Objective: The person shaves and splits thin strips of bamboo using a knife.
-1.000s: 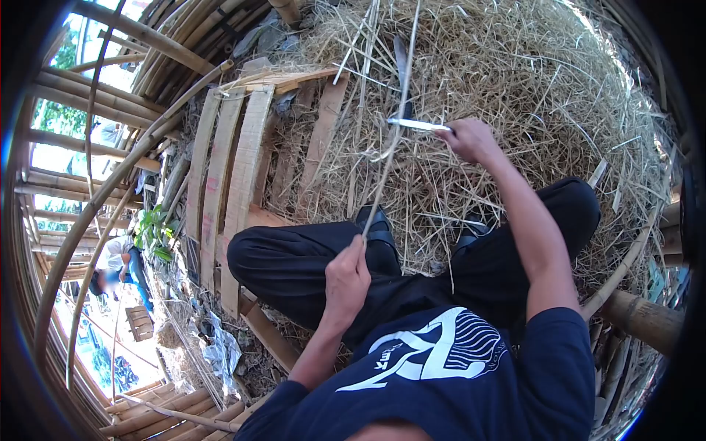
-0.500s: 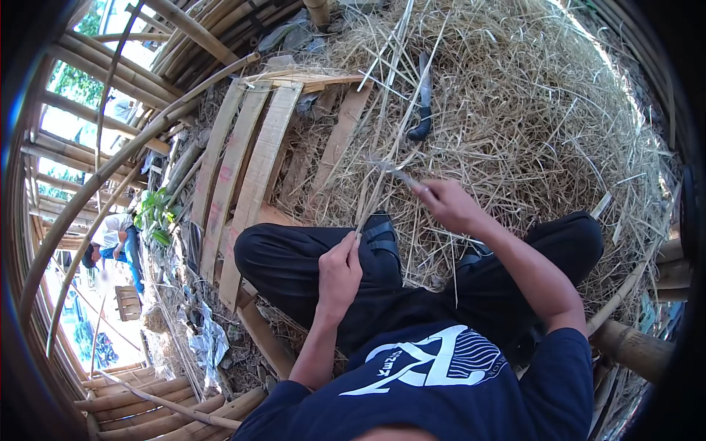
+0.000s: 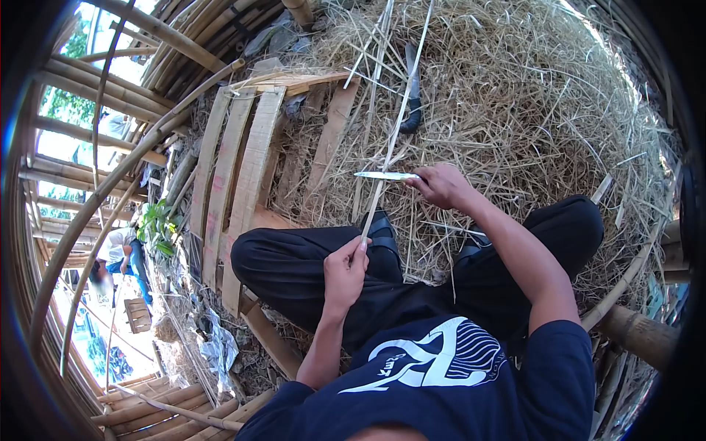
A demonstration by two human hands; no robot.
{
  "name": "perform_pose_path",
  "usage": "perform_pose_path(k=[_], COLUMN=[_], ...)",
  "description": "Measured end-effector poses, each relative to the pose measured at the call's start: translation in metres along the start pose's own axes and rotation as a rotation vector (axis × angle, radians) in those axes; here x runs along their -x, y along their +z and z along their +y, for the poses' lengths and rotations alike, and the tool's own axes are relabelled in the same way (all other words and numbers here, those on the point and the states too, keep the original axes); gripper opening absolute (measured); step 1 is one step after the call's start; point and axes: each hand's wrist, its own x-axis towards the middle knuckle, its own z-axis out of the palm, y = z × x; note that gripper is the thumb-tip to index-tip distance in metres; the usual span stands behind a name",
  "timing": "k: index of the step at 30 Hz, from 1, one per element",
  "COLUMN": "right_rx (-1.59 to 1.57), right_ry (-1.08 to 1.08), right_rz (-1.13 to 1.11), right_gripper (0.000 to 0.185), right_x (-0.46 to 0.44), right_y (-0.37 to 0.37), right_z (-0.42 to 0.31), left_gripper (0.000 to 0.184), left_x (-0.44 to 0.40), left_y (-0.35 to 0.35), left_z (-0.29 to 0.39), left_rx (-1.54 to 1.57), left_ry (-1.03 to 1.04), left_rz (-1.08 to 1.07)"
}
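Observation:
My left hand (image 3: 346, 275) is closed around the near end of a long, thin bamboo strip (image 3: 403, 110), which slants up and away over the straw. My right hand (image 3: 443, 187) grips a knife (image 3: 384, 176), its bright blade pointing left. The blade crosses the strip a short way beyond my left hand; whether its edge is cutting in, I cannot tell. Farther out, a larger blade with a black wrapped handle (image 3: 411, 116) lies on the straw, with several pale strips beside it.
Dry straw (image 3: 529, 110) covers the ground ahead. Wooden slats (image 3: 254, 162) form a pallet-like frame on the left. Bamboo poles (image 3: 110, 88) rise at far left, and a thick bamboo pole (image 3: 638, 334) is at right. Another person (image 3: 121, 253) bends over outside, beyond the poles.
The knife has swung from slanting up-left to nearly level, now across the strip. The strip's far part stands out more clearly and leans farther right. The view has shifted slightly.

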Motion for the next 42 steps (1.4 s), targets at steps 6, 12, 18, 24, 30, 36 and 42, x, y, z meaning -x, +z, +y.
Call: perform_pose_path(k=[6, 12, 18, 24, 30, 36, 42], right_rx=[0.169, 0.169, 0.217, 0.048, -0.360, -0.391, -0.119], right_ry=[-0.087, 0.237, 0.142, 0.896, 0.370, -0.036, -0.150], right_rz=[0.041, 0.056, 0.174, 0.597, 0.550, 0.106, -0.061], right_gripper=[0.044, 0.049, 0.045, 0.060, 0.049, 0.040, 0.046], right_x=[-0.003, -0.008, -0.015, -0.014, -0.023, 0.013, 0.023], right_y=[-0.010, -0.051, -0.038, -0.074, -0.048, -0.087, -0.051], right_z=[0.009, 0.043, 0.047, 0.186, 0.029, -0.065, -0.086], left_gripper=[0.019, 0.019, 0.019, 0.020, 0.023, 0.019, 0.021], left_x=[0.000, 0.029, 0.049, 0.094, 0.029, -0.015, -0.028], left_y=[0.003, -0.009, -0.022, -0.080, -0.056, -0.034, -0.016], left_z=[0.001, 0.004, 0.005, 0.016, 0.022, 0.026, 0.025], left_rx=[0.015, 0.127, 0.064, 0.089, 0.002, -0.336, -0.537], left_ry=[-0.006, -0.070, -0.048, -0.175, 0.098, 0.344, 0.523], left_rz=[-0.029, -0.071, -0.052, 0.063, 0.131, 0.288, 0.244])
